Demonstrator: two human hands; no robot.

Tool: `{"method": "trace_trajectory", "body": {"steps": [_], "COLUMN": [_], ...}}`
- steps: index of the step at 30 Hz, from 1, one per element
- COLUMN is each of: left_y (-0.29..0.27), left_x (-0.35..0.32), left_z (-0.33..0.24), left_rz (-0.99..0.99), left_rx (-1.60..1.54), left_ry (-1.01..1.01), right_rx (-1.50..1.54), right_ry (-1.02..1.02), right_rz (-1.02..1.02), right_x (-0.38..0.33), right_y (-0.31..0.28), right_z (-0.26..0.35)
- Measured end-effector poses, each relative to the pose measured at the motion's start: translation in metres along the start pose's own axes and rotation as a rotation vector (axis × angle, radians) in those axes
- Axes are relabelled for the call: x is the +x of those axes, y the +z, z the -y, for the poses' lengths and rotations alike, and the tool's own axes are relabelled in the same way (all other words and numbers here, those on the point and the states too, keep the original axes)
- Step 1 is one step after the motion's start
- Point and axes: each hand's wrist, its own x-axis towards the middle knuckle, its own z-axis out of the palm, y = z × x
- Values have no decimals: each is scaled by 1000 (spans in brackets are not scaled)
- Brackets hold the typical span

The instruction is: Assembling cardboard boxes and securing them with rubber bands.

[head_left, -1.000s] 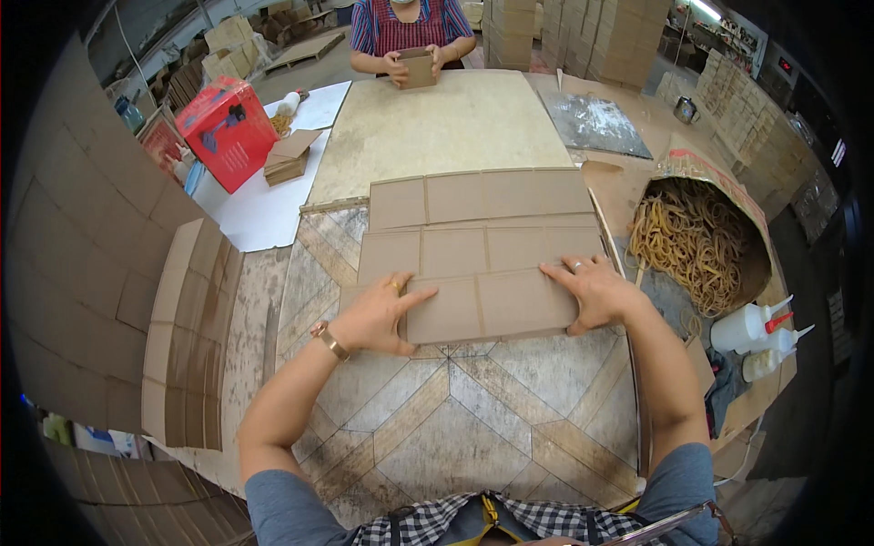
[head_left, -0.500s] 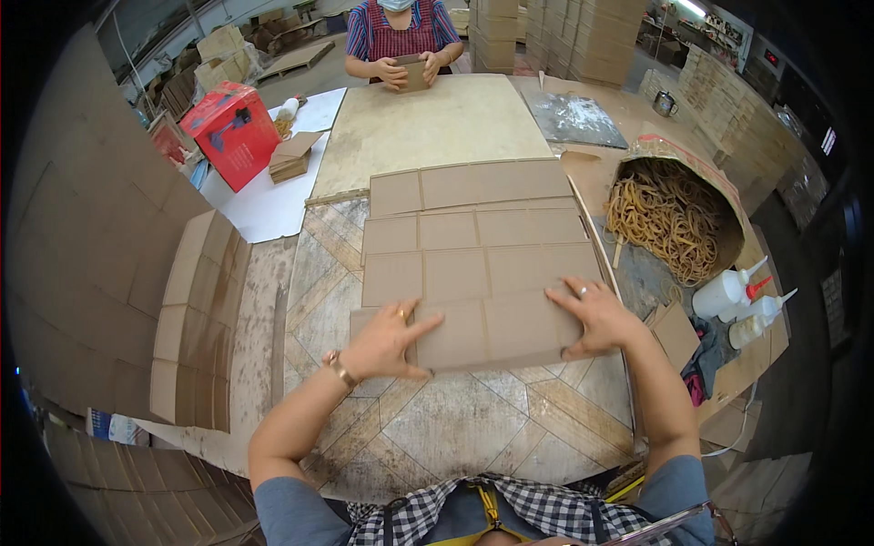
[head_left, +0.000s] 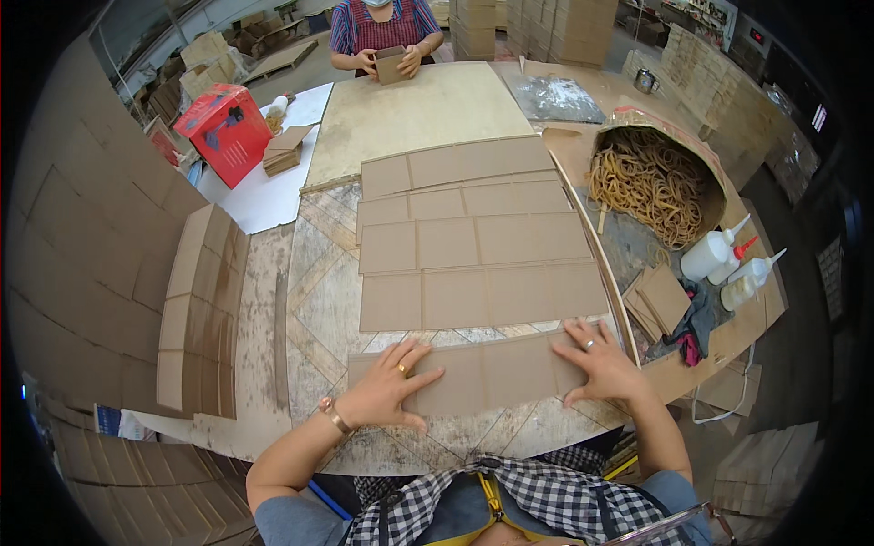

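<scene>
A long flat strip of brown cardboard (head_left: 487, 371), creased into panels, lies across the near part of the wood-patterned tabletop. My left hand (head_left: 390, 382) rests on its left end with fingers spread. My right hand (head_left: 603, 366) presses its right end, also open, thumb and fingers apart. Beyond it, several similar creased strips lie in rows, the closest being a wide cardboard strip (head_left: 487, 298); a gap of tabletop separates it from the strip under my hands. Farther rows overlap slightly at their edges.
A person (head_left: 387, 36) across the table holds a small cardboard box (head_left: 391, 65). At right are a sack of rubber bands (head_left: 651, 182), white squeeze bottles (head_left: 708, 255) and cardboard pieces (head_left: 657, 300). A red box (head_left: 223, 135) and stacked cardboard (head_left: 196, 309) stand at left.
Both hands have drawn the near strip toward me, off the rows, uncovering the strip beneath. The view has shifted slightly. The person opposite has turned the small box, which now shows an open top.
</scene>
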Motion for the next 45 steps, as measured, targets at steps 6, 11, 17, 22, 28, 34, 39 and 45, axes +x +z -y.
{"method": "trace_trajectory", "body": {"steps": [6, 11, 17, 22, 28, 34, 39, 45], "left_y": [-28, -36, -19, 7, -27, -72, -89, -95], "left_x": [65, 132, 133, 110, 131, 193, 234, 247], "left_z": [79, 139, 134, 115, 125, 231, 263, 275], "left_rz": [-267, -482, -418, -498, -423, -417, -284, -194], "left_rx": [-40, 251, 212, 295, 216, 227, 179, 157], "left_ry": [-237, -448, -475, -417, -416, -505, -623, -633], "right_rx": [39, 105, 70, 16, -9, -22, 115, 183], "right_ry": [-27, 24, 276, 231, 300, 335, 128, -181], "right_rz": [-249, -354, -376, -408, -544, -586, -334, -47], "right_x": [28, 160, 234, 202, 198, 234, 174, 53], "right_y": [-15, -11, -3, 25, 23, 18, 10, 31], "right_z": [1, -18, -53, -40, -42, -56, -33, 38]}}
